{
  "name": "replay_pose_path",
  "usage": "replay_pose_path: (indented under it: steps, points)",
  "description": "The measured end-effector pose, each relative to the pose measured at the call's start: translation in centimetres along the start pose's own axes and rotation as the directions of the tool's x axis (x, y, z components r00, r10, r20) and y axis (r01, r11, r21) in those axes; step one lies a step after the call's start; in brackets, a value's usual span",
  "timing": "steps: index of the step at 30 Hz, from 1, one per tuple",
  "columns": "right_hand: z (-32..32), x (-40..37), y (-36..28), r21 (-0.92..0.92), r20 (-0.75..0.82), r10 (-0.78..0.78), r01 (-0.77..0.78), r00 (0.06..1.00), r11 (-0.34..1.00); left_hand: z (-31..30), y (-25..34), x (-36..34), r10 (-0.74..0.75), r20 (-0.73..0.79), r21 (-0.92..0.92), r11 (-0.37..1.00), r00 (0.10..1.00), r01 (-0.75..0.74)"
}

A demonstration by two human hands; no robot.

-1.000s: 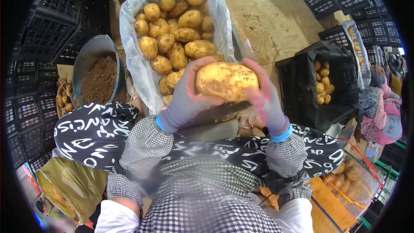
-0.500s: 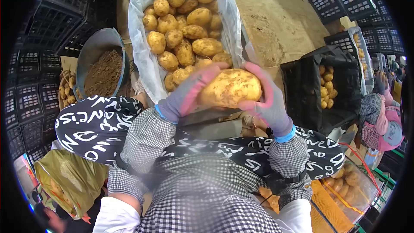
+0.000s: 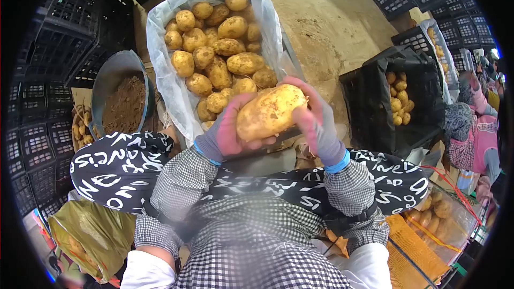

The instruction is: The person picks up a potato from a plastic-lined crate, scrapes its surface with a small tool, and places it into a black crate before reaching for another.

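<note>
A large potato (image 3: pixel 271 112), yellow with brown specks of dirt, is held up in front of me between both gloved hands. My left hand (image 3: pixel 230 127), in a grey and pink glove, cups it from the left and underneath. On the other side my right hand (image 3: pixel 317 120) curls round its right end, fingers behind and thumb at the near end. Just beyond them stands a crate lined with white plastic (image 3: pixel 160 64), filled with many dirt-marked potatoes (image 3: pixel 218 72). My hands are over its near right corner.
At the left is a bucket of soil (image 3: pixel 124 104) beside stacked black crates (image 3: pixel 64 27). A black-lined crate (image 3: pixel 369 96) with potatoes stands right. An olive bag (image 3: pixel 88 235) lies lower left, bagged potatoes (image 3: pixel 436 217) lower right. Another person (image 3: pixel 471 139) is at far right.
The potato has tilted, its right end now higher, and has shifted slightly left. My left hand has slid lower beneath it, and my right hand has turned about its end. The view has shifted a little.
</note>
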State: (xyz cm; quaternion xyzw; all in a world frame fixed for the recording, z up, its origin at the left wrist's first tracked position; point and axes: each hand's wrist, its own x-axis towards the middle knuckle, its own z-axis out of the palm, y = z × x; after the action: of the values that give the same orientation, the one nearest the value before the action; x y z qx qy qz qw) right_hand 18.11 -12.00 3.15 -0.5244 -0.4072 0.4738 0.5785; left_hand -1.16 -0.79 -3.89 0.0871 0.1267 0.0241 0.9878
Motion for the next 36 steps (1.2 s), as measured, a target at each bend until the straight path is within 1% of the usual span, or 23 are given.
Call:
replay_pose_path:
  steps: [3,4,7,8,10,11,12,13,14,16,17,19,20,21,22,24,25,26,28,30,33,34,36]
  points:
    - [-0.8,0.1,0.4,0.107,-0.145,0.231,-0.217,0.962,0.97,0.6,-0.4,0.0,0.011,-0.074,0.084,0.996,0.997,-0.005]
    - [-0.9,-0.1,0.5,0.01,-0.134,0.119,-0.119,0.984,0.993,1.0,-0.5,0.0,0.025,-0.094,0.146,0.989,0.995,-0.011]
    - [-1.5,-0.5,1.3,-0.103,-0.062,0.092,-0.098,0.994,0.99,2.4,-0.7,0.3,0.149,-0.176,0.529,0.848,0.973,-0.034]
    - [-1.5,-0.6,1.2,-0.108,-0.058,0.113,-0.119,0.992,0.987,2.7,-0.8,0.5,0.246,-0.167,0.746,0.664,0.955,-0.041]
    - [-0.1,-1.2,0.4,-0.004,-0.096,0.241,-0.242,0.966,0.97,2.9,-1.1,1.0,0.473,0.027,0.999,0.018,0.881,-0.041]
    - [-0.3,-1.0,0.2,0.082,-0.077,0.303,-0.297,0.95,0.951,3.0,-1.1,1.4,0.539,0.174,0.96,-0.279,0.824,-0.02]
    - [-1.2,-1.1,0.0,0.166,-0.051,0.367,-0.354,0.929,0.92,3.2,-1.0,1.7,0.567,0.247,0.909,-0.416,0.786,0.015]
    - [-2.1,-1.4,-0.4,0.243,-0.017,0.431,-0.415,0.902,0.877,3.6,-0.6,2.1,0.569,0.217,0.912,-0.407,0.793,0.043]
    - [-3.1,-1.3,-1.2,0.297,-0.008,0.444,-0.422,0.896,0.856,3.8,1.0,2.9,0.576,0.006,0.997,-0.063,0.817,0.037]
    - [-6.2,-1.1,-1.5,0.424,-0.132,0.323,-0.241,0.937,0.873,4.4,3.5,4.5,0.69,-0.098,0.98,0.193,0.717,-0.051]
    - [-7.5,-0.6,-1.9,0.571,-0.336,0.354,-0.111,0.873,0.814,4.4,4.7,5.4,0.729,-0.165,0.943,0.313,0.664,-0.11]
    - [-13.2,-0.9,-2.7,0.506,-0.484,0.225,0.061,0.846,0.86,-1.2,7.8,6.9,0.668,-0.08,0.951,-0.17,0.739,0.257]
    - [-14.6,-0.8,-2.2,0.338,-0.722,0.09,0.236,0.686,0.911,-3.7,9.0,7.6,0.615,-0.063,0.828,-0.408,0.786,0.385]
    - [-17.2,-1.3,-1.1,0.249,-0.783,0.04,0.254,0.621,0.935,-4.4,9.7,8.2,0.544,-0.112,0.647,-0.595,0.831,0.477]
    - [-19.8,-1.8,-0.1,0.156,-0.836,-0.011,0.256,0.548,0.954,-5.1,10.0,9.0,0.481,-0.183,0.424,-0.748,0.858,0.51]
    - [-24.9,-3.1,2.5,-0.015,-0.891,-0.113,0.222,0.439,0.975,-6.6,10.4,11.2,0.386,-0.215,0.236,-0.871,0.897,0.431]
    - [-25.7,-3.3,2.6,0.015,-0.916,-0.082,0.237,0.393,0.971,-7.9,10.5,12.6,0.342,-0.235,0.14,-0.914,0.91,0.38]
    - [-26.4,-3.5,2.6,0.043,-0.937,-0.05,0.256,0.345,0.966,-10.9,10.4,13.7,0.355,-0.143,0.148,-0.915,0.924,0.374]
    - [-25.9,-3.4,1.4,0.295,-0.947,0.211,0.393,0.241,0.871,-11.2,11.0,15.6,0.316,-0.295,0.123,-0.923,0.902,0.364]
    - [-24.1,-2.9,0.7,0.137,-0.957,0.038,0.331,0.288,0.934,-9.4,12.2,16.2,0.229,-0.415,0.224,-0.912,0.88,0.343]
    - [-16.5,-0.8,-2.5,0.011,-0.889,-0.125,0.293,0.441,0.956,-8.2,13.6,15.0,0.257,-0.334,0.452,-0.8,0.907,0.394]
    - [-14.2,-0.3,-3.2,0.001,-0.854,-0.139,0.268,0.502,0.963,-6.7,13.5,13.8,0.359,-0.311,0.562,-0.677,0.88,0.475]
    - [-10.7,0.5,-2.9,-0.027,-0.763,-0.152,0.204,0.628,0.979,-3.6,13.8,10.3,0.217,-0.407,0.908,-0.005,0.887,0.418]
